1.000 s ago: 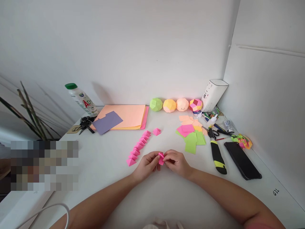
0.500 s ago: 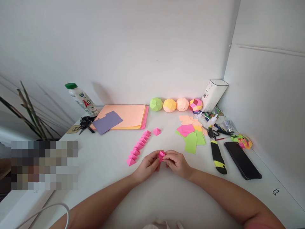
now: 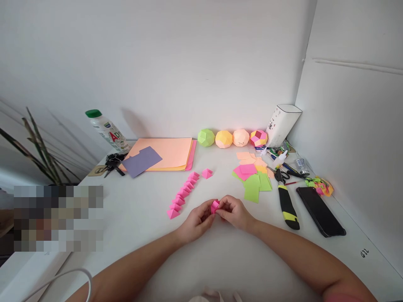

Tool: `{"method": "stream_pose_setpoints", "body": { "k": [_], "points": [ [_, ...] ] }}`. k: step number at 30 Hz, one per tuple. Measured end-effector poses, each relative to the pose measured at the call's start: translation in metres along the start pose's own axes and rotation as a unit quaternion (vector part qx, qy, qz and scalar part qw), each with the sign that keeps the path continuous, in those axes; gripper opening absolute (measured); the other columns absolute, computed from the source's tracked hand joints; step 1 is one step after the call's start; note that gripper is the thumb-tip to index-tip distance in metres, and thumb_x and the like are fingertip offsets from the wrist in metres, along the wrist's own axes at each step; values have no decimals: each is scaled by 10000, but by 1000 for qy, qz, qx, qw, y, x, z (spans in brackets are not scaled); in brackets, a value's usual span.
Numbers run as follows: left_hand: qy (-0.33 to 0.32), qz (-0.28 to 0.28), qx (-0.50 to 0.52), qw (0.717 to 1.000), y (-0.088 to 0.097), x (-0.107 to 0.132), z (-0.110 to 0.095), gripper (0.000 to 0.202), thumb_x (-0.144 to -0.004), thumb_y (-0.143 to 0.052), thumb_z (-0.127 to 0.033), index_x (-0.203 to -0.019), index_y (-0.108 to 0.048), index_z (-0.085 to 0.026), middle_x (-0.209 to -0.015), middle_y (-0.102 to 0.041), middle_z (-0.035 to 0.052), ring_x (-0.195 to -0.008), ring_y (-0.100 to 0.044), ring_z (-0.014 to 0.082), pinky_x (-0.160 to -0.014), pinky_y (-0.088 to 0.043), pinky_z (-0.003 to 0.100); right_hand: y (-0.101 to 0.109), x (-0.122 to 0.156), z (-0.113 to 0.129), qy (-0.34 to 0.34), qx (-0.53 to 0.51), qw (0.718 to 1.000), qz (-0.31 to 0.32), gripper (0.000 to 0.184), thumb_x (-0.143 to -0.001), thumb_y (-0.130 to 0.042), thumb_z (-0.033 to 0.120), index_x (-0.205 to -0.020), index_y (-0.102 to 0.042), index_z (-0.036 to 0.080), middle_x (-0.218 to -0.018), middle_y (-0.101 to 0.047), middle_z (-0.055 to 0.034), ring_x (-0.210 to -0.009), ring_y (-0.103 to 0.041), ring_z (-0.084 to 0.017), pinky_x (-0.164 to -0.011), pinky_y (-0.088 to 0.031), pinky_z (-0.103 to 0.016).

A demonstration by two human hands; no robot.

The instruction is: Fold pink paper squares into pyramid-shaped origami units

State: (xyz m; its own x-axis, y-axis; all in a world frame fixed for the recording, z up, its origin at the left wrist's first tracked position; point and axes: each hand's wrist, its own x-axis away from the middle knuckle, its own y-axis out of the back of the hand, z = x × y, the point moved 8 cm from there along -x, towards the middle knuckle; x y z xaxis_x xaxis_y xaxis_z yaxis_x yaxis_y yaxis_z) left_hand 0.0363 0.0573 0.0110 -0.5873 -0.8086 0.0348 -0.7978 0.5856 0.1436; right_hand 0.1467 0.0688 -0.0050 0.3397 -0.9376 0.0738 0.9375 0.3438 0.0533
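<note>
Between my two hands, a small folded pink paper piece (image 3: 215, 206) is held just above the white table. My left hand (image 3: 198, 220) pinches it from the left, thumb and fingers closed on its edge. From the right, my right hand (image 3: 235, 213) grips the same piece with thumb and forefinger. The fingertips hide part of its folds. A slanting row of pink folded paper pyramids (image 3: 184, 191) lies to the left of my hands, and a single pink pyramid (image 3: 207, 173) sits just beyond the row's far end.
Coloured paper squares (image 3: 252, 186) lie right of centre. Along the wall stand paper balls (image 3: 223, 139). A utility knife (image 3: 288, 207), black phone (image 3: 320, 212) and scissors (image 3: 279, 176) are at right. Paper sheets (image 3: 166, 153), keys (image 3: 113, 162) and a bottle (image 3: 108, 132) stand back left.
The pink paper piece has turned slightly between the fingers, showing a broader face. My right hand has shifted up a little and its fingers have re-gripped; the rest stays put.
</note>
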Motion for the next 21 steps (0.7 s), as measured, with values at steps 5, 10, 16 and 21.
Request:
{"method": "stream_pose_setpoints", "body": {
  "k": [5,10,16,21],
  "points": [
    [14,-18,31,999,3,0,7,412,-878,-474,-341,-1255,-436,-178,-684,-477,-18,-580,-447,121,-553,-397,253,-2,0,5,-4,-44,999,16,260,-773,-649,337,-858,-442,203,-743,-572,31,-555,-532,-87,-515,-433,-224],
    [5,-32,57,998,5,0,10,437,-883,-474,-343,-1290,-390,-205,-656,-372,-54,-559,-397,107,-532,-356,240,-2,0,8,0,5,1000,28,248,-788,-623,306,-968,-494,194,-755,-551,22,-580,-526,-92,-515,-424,-219],
    [-39,-43,-10,998,6,1,5,410,-891,-457,-323,-1279,-397,-208,-680,-376,-46,-591,-368,109,-554,-342,239,-7,0,11,28,104,993,40,126,-805,-561,271,-754,-558,156,-637,-488,24,-543,-423,-88,-473,-343,-210],
    [-60,-31,-59,996,4,2,4,417,-897,-427,-304,-1301,-381,-215,-654,-373,-56,-567,-352,110,-550,-330,243,-10,-1,12,39,128,991,30,60,-737,-539,156,-686,-509,167,-591,-431,46,-520,-378,-82,-461,-301,-205]
  ]
}}
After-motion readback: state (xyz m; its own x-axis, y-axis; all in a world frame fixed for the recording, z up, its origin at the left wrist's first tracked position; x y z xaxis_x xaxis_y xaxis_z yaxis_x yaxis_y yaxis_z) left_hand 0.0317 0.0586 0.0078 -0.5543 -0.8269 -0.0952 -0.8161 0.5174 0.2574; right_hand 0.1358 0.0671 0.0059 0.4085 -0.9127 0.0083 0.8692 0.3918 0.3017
